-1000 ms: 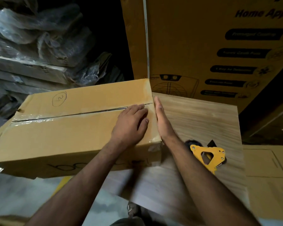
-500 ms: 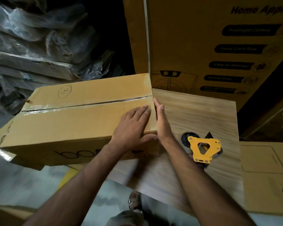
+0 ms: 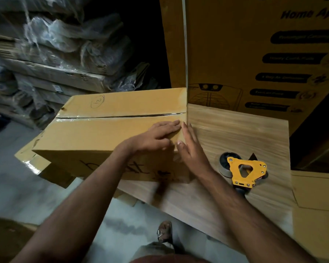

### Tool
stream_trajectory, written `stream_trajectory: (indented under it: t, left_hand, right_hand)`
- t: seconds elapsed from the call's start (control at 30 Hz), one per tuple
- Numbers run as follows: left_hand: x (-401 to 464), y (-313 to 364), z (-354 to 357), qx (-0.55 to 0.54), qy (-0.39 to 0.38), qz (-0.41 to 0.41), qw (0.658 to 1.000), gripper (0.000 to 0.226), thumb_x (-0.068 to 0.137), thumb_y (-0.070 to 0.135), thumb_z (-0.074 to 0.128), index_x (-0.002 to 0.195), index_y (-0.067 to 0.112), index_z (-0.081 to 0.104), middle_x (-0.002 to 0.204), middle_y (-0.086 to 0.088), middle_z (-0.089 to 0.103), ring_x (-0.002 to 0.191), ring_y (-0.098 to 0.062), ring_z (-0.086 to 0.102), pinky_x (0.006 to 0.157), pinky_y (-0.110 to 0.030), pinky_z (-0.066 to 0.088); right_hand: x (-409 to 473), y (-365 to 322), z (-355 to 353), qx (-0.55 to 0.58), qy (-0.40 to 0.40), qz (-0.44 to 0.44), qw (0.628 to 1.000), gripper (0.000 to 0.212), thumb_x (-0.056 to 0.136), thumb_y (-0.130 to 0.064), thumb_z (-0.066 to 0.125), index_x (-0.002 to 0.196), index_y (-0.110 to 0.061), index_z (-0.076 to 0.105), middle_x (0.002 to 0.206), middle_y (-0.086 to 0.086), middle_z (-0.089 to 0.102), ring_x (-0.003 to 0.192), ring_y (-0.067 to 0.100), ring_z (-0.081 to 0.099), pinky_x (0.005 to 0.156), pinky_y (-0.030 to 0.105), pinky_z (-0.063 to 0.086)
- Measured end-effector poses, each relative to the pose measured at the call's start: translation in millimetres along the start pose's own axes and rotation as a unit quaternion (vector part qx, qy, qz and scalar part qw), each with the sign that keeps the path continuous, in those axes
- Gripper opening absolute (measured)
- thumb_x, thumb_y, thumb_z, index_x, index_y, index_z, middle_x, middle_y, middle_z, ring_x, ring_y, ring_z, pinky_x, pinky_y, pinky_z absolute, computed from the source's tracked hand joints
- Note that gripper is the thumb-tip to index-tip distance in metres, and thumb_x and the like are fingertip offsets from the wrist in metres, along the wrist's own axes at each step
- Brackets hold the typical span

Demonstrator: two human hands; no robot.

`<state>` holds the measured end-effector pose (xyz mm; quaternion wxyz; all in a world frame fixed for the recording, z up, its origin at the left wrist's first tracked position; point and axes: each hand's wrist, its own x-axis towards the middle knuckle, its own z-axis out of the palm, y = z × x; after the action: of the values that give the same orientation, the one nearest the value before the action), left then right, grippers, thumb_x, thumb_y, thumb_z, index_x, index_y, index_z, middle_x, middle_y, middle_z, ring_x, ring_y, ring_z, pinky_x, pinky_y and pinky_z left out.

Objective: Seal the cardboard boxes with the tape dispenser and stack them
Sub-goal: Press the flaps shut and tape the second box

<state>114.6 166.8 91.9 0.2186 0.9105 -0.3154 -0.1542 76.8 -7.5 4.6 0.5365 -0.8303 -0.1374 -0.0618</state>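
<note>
Since the earlier frames, both hands are sliding along the right end of the cardboard box (image 3: 110, 133), the left hand (image 3: 156, 137) shifting slightly toward the near edge while the right hand (image 3: 193, 150) is staying against the end face. Now the left hand is lying flat on the top of the box near its right edge, fingers straight and together, pressing down on the glossy tape (image 3: 120, 117) running along the centre seam. Beside it, the right hand is standing on edge against the box's right end, fingers extended and holding nothing. A circled number is showing on the far flap. The box is sitting on the left part of the wood-grain table (image 3: 245, 133), overhanging it to the left, above another flattened carton (image 3: 36, 166). The yellow tape dispenser (image 3: 243, 172) is lying on the table to the right of the hands, apart from them. Behind it, a large printed carton (image 3: 254, 54) is standing upright. Plastic-wrapped bundles (image 3: 55, 44) are piling up on the left.
</note>
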Motion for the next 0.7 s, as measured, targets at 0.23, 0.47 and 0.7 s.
stream_trajectory:
  t: [0.23, 0.47, 0.7]
  left_hand:
    - [27.3, 1.9, 20.6, -0.033, 0.242, -0.080, 0.966, 0.031, 0.096, 0.011, 0.048, 0.122, 0.012, 0.066, 0.127, -0.005, 0.061, 0.117, -0.016, 0.056, 0.105, -0.034, 0.043]
    - [50.0, 7.8, 24.2, 0.102, 0.283, -0.199, 0.933, 0.038, 0.099, 0.024, 0.048, 0.137, 0.022, 0.054, 0.148, -0.011, 0.041, 0.132, -0.031, 0.044, 0.105, -0.046, 0.041]
    - [48.0, 1.0, 23.8, 0.139, 0.196, -0.181, 0.954, 0.048, 0.105, 0.027, 0.033, 0.152, 0.016, 0.035, 0.161, -0.011, 0.028, 0.149, -0.027, 0.021, 0.121, -0.053, 0.015]
  right_hand:
    - [-36.0, -6.8, -12.7, -0.153, 0.008, -0.128, 0.980, 0.045, 0.100, -0.026, 0.045, 0.143, -0.014, 0.051, 0.160, 0.003, 0.033, 0.151, 0.017, 0.018, 0.119, 0.035, 0.019]
    - [-19.6, -13.7, -47.8, -0.168, -0.004, -0.202, 0.965, 0.041, 0.097, -0.033, 0.045, 0.124, -0.015, 0.069, 0.135, -0.001, 0.063, 0.137, 0.009, 0.045, 0.117, 0.038, 0.029]
    - [28.0, 14.0, -66.4, -0.271, -0.088, -0.243, 0.927, 0.059, 0.104, -0.048, 0.022, 0.138, -0.016, 0.058, 0.144, 0.001, 0.055, 0.139, 0.016, 0.044, 0.118, 0.042, 0.025]
